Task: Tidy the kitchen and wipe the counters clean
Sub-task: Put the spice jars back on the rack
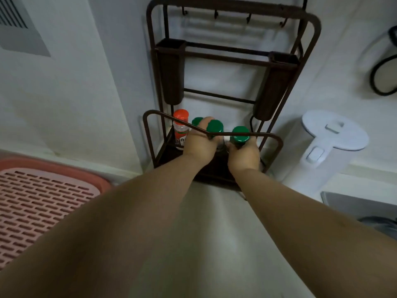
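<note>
The pale desk [210, 233] is seen from above, spread across the lower part of the view, with both bare forearms stretched over it toward the back wall. At the left edge a pink slotted drying tray [40, 203] is seen lying flat. Against the wall a dark brown metal rack [234, 35] is stood upright on the desk; a row of small hooks is carried on its top bar, and two dark hanging cups are fixed to its sides. To the right of the rack, just beside it, a white electric kettle [328, 145] is placed with its lid closed. Part of a black ring-shaped object [384, 76] is seen on the wall at the far right.

The rack's low bottom shelf is fenced by a bent wire rail [214, 131], and the spice bottles are kept behind it. The left hand [200, 145] is reached over the rail, and its fingers are wrapped around two green-capped bottles [214, 125] held side by side. The right hand [243, 155] is closed around the body of a third green-capped bottle [240, 134], just right of the other two. A red-capped bottle [180, 125] with a red label is stood upright at the shelf's left end, beside the left hand. Whether it is touched by that hand cannot be told.
</note>
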### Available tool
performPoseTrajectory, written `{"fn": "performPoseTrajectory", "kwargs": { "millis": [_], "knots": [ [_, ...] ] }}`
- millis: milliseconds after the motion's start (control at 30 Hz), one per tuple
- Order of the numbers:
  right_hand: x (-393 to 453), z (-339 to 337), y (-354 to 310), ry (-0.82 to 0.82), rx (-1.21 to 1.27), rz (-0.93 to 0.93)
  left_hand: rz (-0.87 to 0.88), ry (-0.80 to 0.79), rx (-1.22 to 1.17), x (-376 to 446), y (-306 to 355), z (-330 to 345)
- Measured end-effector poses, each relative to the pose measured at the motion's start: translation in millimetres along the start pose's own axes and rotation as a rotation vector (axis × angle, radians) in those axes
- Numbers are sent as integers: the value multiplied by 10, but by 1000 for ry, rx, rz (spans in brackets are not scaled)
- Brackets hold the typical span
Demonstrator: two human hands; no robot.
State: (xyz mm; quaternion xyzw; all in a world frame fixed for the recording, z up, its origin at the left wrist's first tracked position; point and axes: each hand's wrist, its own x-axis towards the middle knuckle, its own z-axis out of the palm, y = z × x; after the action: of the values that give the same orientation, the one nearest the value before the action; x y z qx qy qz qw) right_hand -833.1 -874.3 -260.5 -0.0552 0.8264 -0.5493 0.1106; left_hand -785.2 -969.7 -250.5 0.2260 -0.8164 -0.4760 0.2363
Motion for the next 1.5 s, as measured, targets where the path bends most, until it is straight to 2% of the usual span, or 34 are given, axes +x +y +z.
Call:
{"fn": "performPoseTrajectory", "kwargs": {
  "millis": [133, 400, 600, 833, 933, 1033, 1100, 1233, 1367, 1500],
  "knots": [
    [136, 58, 46, 52, -73, 45, -13, -77, 206, 105, -50, 104],
    [239, 99, 49, 70, -337, 41, -111, -59, 518, 298, 69, 204],
    [363, 39, -58, 33, -270, 162, -49, -82, 564, 304, 33, 211],
    [313, 8, -87, 38, -238, 191, 72, -161, 589, 115, -6, 134],
    [4, -69, -73, 11, -328, 23, 120, -190, 570, -65, 22, 77],
    [-373, -246, -64, -119, -373, -140, 61, -96, 547, -301, 135, 52],
    [-562, -468, -50, -237, -500, -188, -19, -107, 624, -476, 213, 40],
    [-772, -1109, -78, -351, -649, -209, -196, -317, 736, -803, 490, 39],
    [-988, -1904, -44, -409, -734, -231, -146, -330, 789, -1149, 980, 246],
    [-1312, -3060, 290, -348, -793, -198, -39, -321, 712, -1724, 1780, 884]
  ]
}}
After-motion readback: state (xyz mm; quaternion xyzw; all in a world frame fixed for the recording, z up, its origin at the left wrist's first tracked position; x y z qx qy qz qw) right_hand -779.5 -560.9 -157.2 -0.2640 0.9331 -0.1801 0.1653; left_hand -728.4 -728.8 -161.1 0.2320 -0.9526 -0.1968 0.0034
